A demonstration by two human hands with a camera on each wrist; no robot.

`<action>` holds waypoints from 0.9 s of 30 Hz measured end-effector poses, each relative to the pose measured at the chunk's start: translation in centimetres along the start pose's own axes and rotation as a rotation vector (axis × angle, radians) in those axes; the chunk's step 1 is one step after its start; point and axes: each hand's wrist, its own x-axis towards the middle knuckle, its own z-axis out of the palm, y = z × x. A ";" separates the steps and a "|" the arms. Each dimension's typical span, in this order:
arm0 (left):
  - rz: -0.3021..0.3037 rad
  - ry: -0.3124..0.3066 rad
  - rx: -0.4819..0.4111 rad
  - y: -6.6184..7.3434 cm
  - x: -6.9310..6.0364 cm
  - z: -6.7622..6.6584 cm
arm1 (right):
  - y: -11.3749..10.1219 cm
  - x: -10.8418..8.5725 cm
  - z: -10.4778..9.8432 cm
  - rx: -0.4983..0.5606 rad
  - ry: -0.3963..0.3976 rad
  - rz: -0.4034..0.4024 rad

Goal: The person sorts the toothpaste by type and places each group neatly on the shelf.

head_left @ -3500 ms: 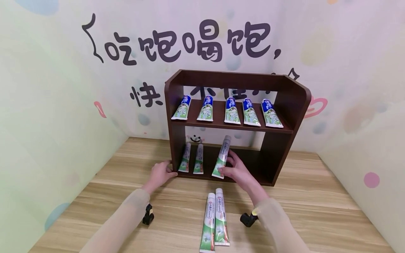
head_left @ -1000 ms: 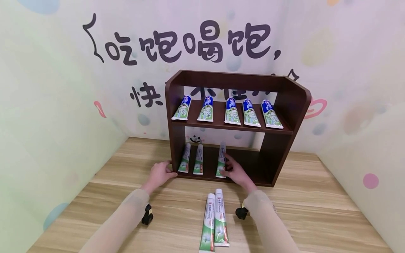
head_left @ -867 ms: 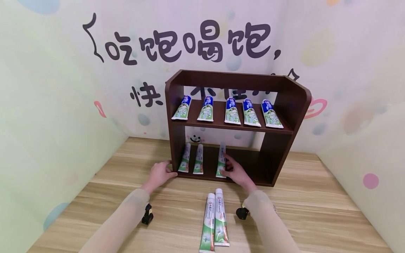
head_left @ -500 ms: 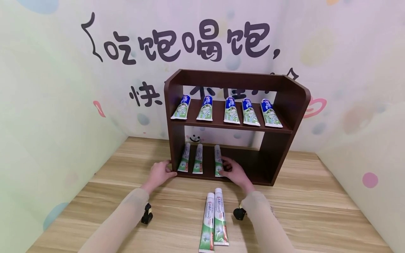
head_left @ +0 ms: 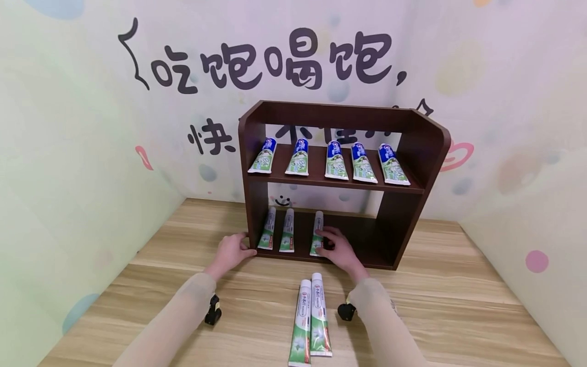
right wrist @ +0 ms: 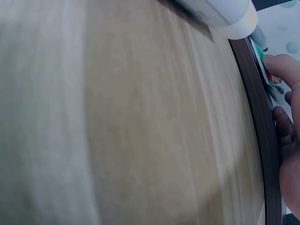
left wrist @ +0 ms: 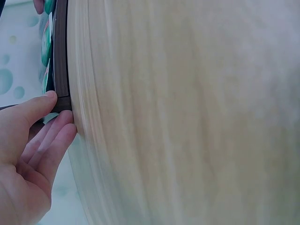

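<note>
A dark brown two-tier shelf (head_left: pixel 339 186) stands on the table. My left hand (head_left: pixel 231 253) grips its lower left corner, thumb at the front and fingers at the side; the left wrist view shows the hand (left wrist: pixel 33 145) there too. On the lower tier, my right hand (head_left: pixel 341 250) pinches a white-and-green toothpaste tube (head_left: pixel 317 235) between thumb and fingers, and the tube lies flat, cap to the back. In the right wrist view the thumb (right wrist: pixel 281 68) is at the tube's end. Two similar tubes (head_left: pixel 267 232) lie to its left.
Several blue-and-green toothpaste tubes (head_left: pixel 337 162) lie in a row on the upper tier. Two more white-and-green tubes (head_left: pixel 300 326) lie side by side on the wooden table (head_left: pixel 458 306) before the shelf. Patterned walls enclose the back and sides.
My right hand has lowered the toothpaste tube from a raised tilt onto the lower tier and shifted it slightly left. My left hand has stayed at the shelf corner.
</note>
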 end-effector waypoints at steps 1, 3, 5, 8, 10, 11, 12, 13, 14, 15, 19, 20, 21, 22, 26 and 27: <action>-0.001 -0.001 0.001 0.0 0.0 0.0 | 0.0 0.0 0.0 -0.004 -0.002 -0.003; -0.002 -0.006 0.000 0.1 0.0 0.0 | 0.0 0.0 0.0 -0.014 -0.009 0.002; -0.002 -0.007 -0.004 0.1 0.0 -0.1 | 0.0 0.0 -0.1 -0.021 -0.019 0.010; 0.001 -0.006 -0.007 0.2 0.0 -0.1 | -0.1 0.0 -0.2 -0.021 -0.030 0.014; 0.002 -0.004 -0.008 0.3 0.0 -0.2 | -0.1 0.0 -0.2 -0.018 -0.036 0.013; 0.002 -0.004 -0.008 0.3 0.0 -0.2 | -0.1 0.0 -0.2 -0.016 -0.039 0.014; 0.001 -0.004 -0.008 0.3 0.0 -0.2 | -0.1 0.0 -0.2 -0.015 -0.045 0.018; 0.000 -0.004 -0.008 0.3 0.0 -0.2 | -0.1 0.0 -0.2 -0.016 -0.045 0.018; 0.001 -0.004 -0.008 0.3 0.0 -0.2 | -0.1 0.0 -0.3 -0.015 -0.047 0.020; 0.001 -0.005 -0.007 0.3 0.0 -0.2 | -0.1 0.0 -0.3 -0.014 -0.049 0.022; -0.005 -0.008 -0.007 0.4 0.0 -0.2 | -0.2 -0.1 -0.4 -0.004 -0.050 0.022; -0.007 -0.010 -0.007 0.4 0.0 -0.2 | -0.3 -0.1 -0.4 -0.001 -0.053 0.023; -0.010 -0.011 -0.007 0.4 0.0 -0.2 | -0.3 -0.1 -0.4 0.000 -0.054 0.021; -0.013 -0.013 -0.008 0.4 0.0 -0.2 | -0.3 -0.1 -0.4 0.002 -0.054 0.020; -0.012 -0.013 -0.006 0.3 0.0 -0.1 | -0.2 -0.1 -0.3 -0.009 -0.051 0.012; -0.009 -0.012 -0.004 0.3 0.0 -0.1 | -0.2 -0.1 -0.2 -0.013 -0.049 0.011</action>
